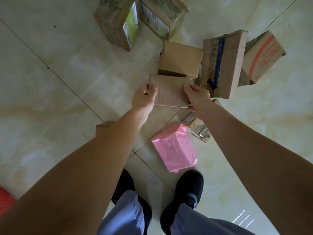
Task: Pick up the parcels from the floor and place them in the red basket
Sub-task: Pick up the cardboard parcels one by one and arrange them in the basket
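Cardboard parcel between left hand and right hand; both grip it.

The red basket is cut off by the left edge. A taped parcel is partly hidden behind the right forearm.

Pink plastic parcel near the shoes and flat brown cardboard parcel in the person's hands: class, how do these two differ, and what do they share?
The pink plastic parcel is glossy, crinkled film; the flat brown cardboard parcel is matt and stiff-edged. The pink one lies untouched on the tiled floor; the brown one is gripped at both ends by the left hand and right hand. The pink one lies nearer the black shoes. Both are roughly rectangular.
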